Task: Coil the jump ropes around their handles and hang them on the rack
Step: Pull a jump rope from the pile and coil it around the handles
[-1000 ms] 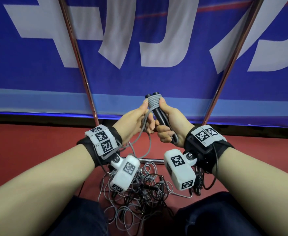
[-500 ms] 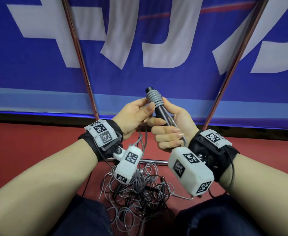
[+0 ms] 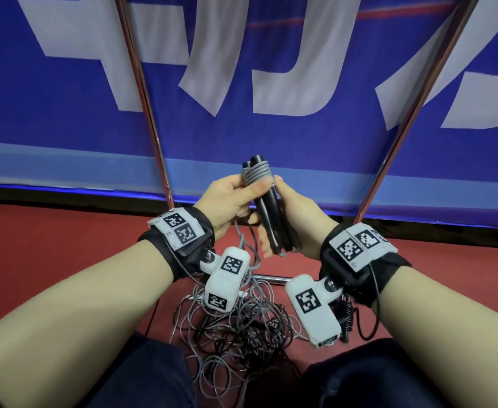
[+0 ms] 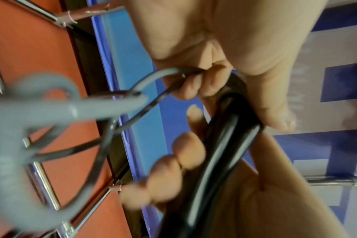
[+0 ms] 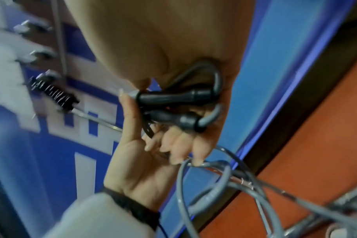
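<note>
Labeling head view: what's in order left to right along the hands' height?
Left rack pole → left hand → black handles wound with grey rope → right hand → right rack pole.

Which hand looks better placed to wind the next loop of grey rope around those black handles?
Probably the left hand. It already pinches the loose grey rope beside the coil, while the right hand grips the black handles and seems busy steadying them.
</note>
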The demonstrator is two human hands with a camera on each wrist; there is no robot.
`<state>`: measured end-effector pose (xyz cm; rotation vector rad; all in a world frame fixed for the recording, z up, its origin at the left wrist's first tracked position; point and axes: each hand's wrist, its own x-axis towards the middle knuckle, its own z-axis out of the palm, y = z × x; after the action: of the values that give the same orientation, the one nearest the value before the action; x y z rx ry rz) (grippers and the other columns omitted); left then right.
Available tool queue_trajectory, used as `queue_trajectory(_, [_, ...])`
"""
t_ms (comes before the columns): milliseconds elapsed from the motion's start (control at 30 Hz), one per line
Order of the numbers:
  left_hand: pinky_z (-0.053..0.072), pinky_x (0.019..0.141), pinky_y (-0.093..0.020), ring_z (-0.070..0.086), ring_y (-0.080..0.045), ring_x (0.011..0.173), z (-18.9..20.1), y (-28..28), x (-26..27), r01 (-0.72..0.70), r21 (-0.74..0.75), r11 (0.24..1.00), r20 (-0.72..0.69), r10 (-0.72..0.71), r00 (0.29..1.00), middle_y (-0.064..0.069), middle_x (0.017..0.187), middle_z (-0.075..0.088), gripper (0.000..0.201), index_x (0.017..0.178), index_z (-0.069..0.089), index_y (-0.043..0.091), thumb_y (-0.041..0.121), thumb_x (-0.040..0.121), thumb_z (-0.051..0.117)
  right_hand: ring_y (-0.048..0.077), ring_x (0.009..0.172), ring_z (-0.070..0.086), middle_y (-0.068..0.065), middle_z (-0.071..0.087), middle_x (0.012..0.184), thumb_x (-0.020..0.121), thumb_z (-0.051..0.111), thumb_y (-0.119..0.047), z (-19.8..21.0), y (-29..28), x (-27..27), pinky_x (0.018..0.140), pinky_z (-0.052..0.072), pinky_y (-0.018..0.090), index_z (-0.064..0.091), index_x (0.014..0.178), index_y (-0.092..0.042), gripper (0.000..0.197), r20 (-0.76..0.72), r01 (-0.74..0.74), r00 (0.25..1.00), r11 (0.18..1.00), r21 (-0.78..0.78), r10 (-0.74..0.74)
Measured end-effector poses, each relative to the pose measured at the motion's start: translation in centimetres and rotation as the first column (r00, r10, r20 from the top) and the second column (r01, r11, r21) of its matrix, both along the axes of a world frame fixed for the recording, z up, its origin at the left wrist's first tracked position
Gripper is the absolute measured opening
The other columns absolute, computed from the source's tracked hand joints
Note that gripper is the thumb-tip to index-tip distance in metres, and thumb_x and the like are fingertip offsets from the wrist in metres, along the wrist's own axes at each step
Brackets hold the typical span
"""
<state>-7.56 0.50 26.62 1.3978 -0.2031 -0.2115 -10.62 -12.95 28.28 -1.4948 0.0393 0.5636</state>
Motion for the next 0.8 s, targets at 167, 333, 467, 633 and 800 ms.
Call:
queue_trajectory(167, [0.029,0.045,-0.027,0.033,-0.014,0.039,-0.6,-0.3,0.3,-0.162,0.051,0.985,-0.022,0.164,0.986,0.007,0.042,0.045,0.029,0.079,0.058,0.009,0.031,0.075,0.077,0.033,0.059,0.061,0.018,0.067,0.079,0.102,0.032,-0.040,-0.2,0.3,-0.1,0.064,0.055,0.043,0.064,0.103,-0.002,0.050,0.177,0.167,0.974,0.977,-0.134,-0.142])
queue_trajectory(333, [0.037,0.045,-0.025,0.041,-0.014,0.041,-1.3,-1.4,0.2,-0.261,0.053,0.964,-0.028,0.263,0.964,0.001,0.054,0.052,0.039,0.081,0.059,0.009,0.038,0.068,0.082,0.031,0.062,0.055,0.010,0.064,0.062,0.092,0.038,-0.022,0.5,0.0,-0.3,0.064,0.051,0.041,0.067,0.065,-0.011,0.041,0.129,0.263,0.957,0.965,0.003,-0.261])
queue_trajectory(467, [0.041,0.049,-0.030,0.044,-0.022,0.041,-1.3,-2.3,0.2,-0.259,-0.003,0.966,-0.105,0.257,0.961,-0.001,0.044,0.045,0.054,0.076,0.053,0.008,0.050,0.060,0.082,0.017,0.039,0.042,0.005,0.053,0.051,0.097,0.029,-0.035,1.0,1.3,-0.5,0.038,0.031,0.018,0.056,0.061,-0.009,0.052,0.118,0.299,0.946,0.953,0.043,-0.302])
queue_trajectory(633, [0.038,0.042,-0.022,0.040,-0.011,0.034,-1.3,-2.6,0.5,-0.317,0.034,0.948,-0.120,0.319,0.940,0.005,0.039,0.044,0.034,0.080,0.050,0.009,0.034,0.081,0.072,0.014,0.040,0.045,0.000,0.053,0.046,0.099,0.021,-0.056,0.0,1.9,0.1,0.043,0.035,0.023,0.061,0.064,-0.012,0.069,0.245,0.341,0.927,0.907,-0.248,-0.282])
queue_trajectory(800, [0.035,0.041,-0.021,0.040,-0.009,0.032,-1.8,-2.9,0.1,-0.349,0.136,0.927,-0.079,0.361,0.929,0.003,0.043,0.045,0.036,0.070,0.045,0.013,0.035,0.081,0.071,0.028,0.060,0.060,0.011,0.063,0.068,0.100,0.015,-0.052,0.1,1.9,0.0,0.059,0.052,0.036,0.066,0.100,-0.003,0.071,0.217,0.275,0.955,0.874,-0.400,-0.202])
